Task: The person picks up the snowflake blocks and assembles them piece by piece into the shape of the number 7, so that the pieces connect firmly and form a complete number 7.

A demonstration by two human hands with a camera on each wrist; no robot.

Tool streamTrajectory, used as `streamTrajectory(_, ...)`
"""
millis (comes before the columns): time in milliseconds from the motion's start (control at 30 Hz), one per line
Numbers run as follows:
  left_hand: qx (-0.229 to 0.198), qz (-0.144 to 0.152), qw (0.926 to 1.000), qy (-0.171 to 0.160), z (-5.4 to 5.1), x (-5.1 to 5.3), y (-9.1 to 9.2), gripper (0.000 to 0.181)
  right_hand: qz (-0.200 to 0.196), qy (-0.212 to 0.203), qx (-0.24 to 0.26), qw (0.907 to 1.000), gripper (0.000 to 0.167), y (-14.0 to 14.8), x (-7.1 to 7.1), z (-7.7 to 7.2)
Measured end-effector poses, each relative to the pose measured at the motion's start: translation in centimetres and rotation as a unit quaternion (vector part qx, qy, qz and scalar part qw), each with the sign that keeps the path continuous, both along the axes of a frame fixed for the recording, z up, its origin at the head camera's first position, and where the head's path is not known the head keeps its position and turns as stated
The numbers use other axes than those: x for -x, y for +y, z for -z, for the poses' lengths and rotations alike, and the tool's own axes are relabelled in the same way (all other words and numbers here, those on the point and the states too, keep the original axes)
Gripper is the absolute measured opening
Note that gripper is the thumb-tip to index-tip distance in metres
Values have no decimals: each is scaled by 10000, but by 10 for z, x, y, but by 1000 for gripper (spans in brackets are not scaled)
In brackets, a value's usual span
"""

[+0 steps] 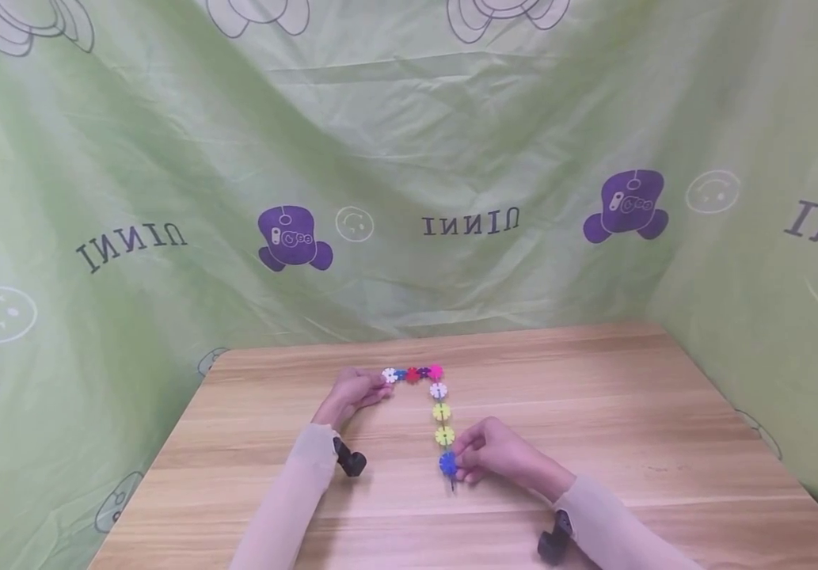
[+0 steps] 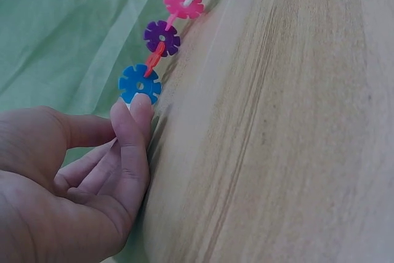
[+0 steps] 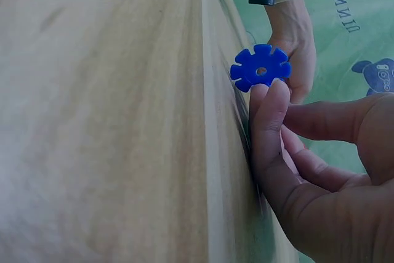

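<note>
A chain of linked plastic snowflake discs [image 1: 441, 412] bends in an L over the wooden table. Its far arm runs from a white disc [image 1: 390, 376] past a red disc [image 1: 412, 374] to a pink disc [image 1: 435, 371]; the other arm comes toward me through white and yellow discs. My left hand [image 1: 355, 391] pinches the chain's far left end; in the left wrist view its fingertips are by a blue disc [image 2: 140, 84]. At the near end, my right hand [image 1: 497, 455] pinches a blue disc [image 3: 261, 68] between thumb and fingers.
The wooden table [image 1: 637, 427] reaches to a green printed cloth [image 1: 394, 158] hanging behind and at both sides. Black wrist cameras sit on both sleeves, the left one [image 1: 350, 457] and the right one [image 1: 554, 538].
</note>
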State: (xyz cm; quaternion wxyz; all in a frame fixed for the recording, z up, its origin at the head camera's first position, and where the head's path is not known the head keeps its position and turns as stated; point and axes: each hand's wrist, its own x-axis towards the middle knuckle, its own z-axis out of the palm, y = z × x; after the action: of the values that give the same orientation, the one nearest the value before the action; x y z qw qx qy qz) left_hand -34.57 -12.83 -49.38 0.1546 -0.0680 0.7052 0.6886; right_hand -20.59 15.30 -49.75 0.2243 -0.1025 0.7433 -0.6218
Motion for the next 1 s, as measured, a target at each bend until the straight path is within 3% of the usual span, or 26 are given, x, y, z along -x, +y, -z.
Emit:
streamTrajectory(700,412,-204,9989,29,2,-1,-2,28,-42,-36,169,9998,21,-5,-1,2)
streamTrajectory(1000,602,-35,9979,218,-2,-6,-12,30,101,213,-292,9993,18,11,3,-1)
